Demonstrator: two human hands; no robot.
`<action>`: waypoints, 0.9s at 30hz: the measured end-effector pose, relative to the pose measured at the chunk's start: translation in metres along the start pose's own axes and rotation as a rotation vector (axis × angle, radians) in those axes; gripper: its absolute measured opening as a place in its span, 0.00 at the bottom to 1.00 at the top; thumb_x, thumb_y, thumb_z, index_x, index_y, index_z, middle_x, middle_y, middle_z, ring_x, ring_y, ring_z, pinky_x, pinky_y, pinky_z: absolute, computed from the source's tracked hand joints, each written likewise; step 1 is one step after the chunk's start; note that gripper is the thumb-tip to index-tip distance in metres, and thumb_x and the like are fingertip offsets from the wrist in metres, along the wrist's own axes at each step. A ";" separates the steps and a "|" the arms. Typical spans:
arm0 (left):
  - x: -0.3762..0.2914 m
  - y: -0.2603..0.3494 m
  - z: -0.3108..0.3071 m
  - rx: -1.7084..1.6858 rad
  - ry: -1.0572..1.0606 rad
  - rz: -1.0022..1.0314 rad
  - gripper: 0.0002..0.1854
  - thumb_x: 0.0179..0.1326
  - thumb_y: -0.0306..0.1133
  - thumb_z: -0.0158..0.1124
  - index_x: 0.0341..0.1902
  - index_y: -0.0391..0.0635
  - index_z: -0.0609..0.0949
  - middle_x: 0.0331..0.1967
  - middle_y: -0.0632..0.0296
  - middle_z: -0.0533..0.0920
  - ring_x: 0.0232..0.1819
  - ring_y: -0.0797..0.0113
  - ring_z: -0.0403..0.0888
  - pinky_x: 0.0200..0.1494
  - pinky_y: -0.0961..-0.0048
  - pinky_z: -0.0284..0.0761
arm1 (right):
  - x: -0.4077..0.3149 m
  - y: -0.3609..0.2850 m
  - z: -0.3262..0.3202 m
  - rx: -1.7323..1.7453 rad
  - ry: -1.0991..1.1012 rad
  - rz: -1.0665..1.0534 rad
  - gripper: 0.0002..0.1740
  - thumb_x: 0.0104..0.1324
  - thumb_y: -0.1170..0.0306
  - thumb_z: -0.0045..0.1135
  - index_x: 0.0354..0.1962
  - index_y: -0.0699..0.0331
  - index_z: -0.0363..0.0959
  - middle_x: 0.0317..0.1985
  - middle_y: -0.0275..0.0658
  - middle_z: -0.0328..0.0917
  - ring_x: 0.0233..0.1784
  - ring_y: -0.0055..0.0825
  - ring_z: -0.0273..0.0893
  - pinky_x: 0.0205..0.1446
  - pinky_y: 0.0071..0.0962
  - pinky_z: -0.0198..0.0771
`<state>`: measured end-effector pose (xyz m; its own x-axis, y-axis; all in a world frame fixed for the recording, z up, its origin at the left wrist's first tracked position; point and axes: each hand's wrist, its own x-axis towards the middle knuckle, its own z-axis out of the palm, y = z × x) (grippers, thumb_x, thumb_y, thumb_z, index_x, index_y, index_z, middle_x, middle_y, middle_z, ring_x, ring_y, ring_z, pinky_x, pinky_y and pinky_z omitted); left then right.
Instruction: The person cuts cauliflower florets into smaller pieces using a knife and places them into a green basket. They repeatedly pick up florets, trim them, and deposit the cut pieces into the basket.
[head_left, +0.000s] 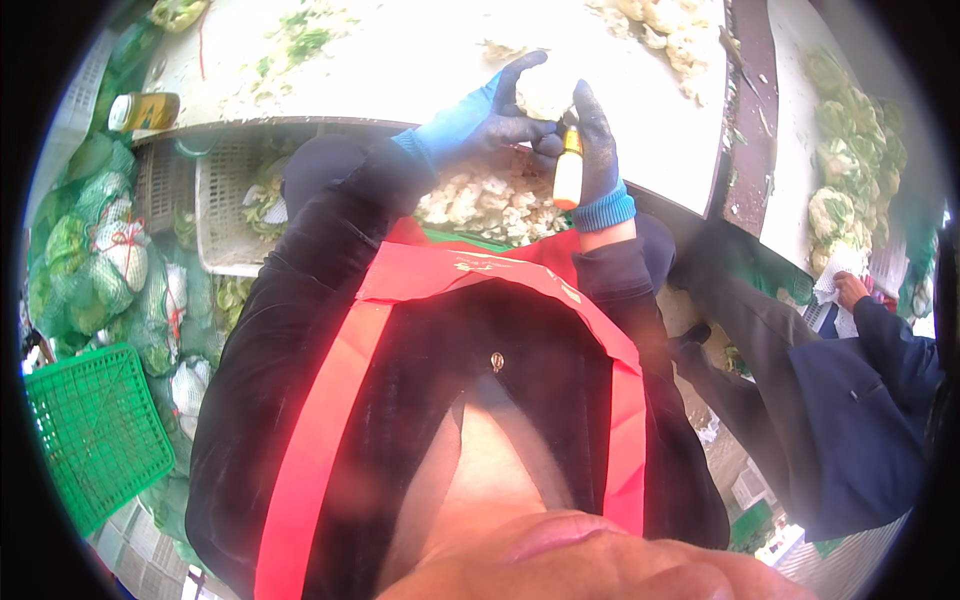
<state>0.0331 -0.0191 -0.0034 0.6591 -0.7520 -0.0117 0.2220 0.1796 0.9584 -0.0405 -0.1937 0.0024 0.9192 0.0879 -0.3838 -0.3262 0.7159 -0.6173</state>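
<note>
A trimmed white cauliflower head (543, 91) is gripped in my left hand (512, 112), which wears a blue glove with dark coated fingers. My right hand (598, 142), gloved the same way, holds a tool by its yellow-and-white handle (569, 171) with an orange end. The tool's working end is hidden behind fingers and cauliflower, so its exact kind is unclear. The right thumb rises close beside the head; whether it touches cannot be told. Under both hands, in front of my lap, lies a heap of cauliflower florets (495, 199) in a green-rimmed container.
A white worktop (420, 45) carries leaf scraps (304, 45) and more florets (675, 45). A jar (146, 112) stands at its left edge. Left are a white crate (229, 225), netted cauliflowers (90, 262) and a green crate (101, 435). A co-worker (862, 420) is at right, near leafy cauliflowers (847, 165).
</note>
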 end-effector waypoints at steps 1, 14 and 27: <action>-0.010 0.003 0.000 -0.056 0.037 -0.017 0.46 0.67 0.34 0.73 0.83 0.46 0.57 0.67 0.50 0.77 0.63 0.63 0.80 0.70 0.63 0.73 | -0.003 0.003 0.010 0.019 -0.026 0.053 0.31 0.77 0.40 0.51 0.54 0.61 0.76 0.31 0.33 0.79 0.21 0.18 0.70 0.23 0.20 0.64; -0.088 0.010 -0.035 -0.436 0.314 0.008 0.37 0.73 0.31 0.66 0.81 0.51 0.61 0.50 0.62 0.84 0.42 0.72 0.83 0.49 0.69 0.81 | -0.054 0.024 0.054 -1.303 -0.022 -0.264 0.12 0.77 0.68 0.61 0.54 0.60 0.78 0.39 0.43 0.86 0.35 0.35 0.86 0.38 0.34 0.77; -0.090 0.032 -0.065 -0.326 0.159 -0.173 0.34 0.67 0.60 0.65 0.63 0.42 0.81 0.45 0.61 0.86 0.31 0.75 0.80 0.31 0.77 0.74 | 0.071 -0.028 0.038 -2.012 -0.405 -0.705 0.11 0.74 0.64 0.60 0.51 0.56 0.80 0.38 0.44 0.85 0.40 0.43 0.86 0.42 0.38 0.80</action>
<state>0.0273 0.0959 0.0093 0.6892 -0.6858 -0.2338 0.5392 0.2699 0.7978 0.0425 -0.1814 0.0180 0.8545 0.5033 0.1285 0.5137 -0.7819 -0.3532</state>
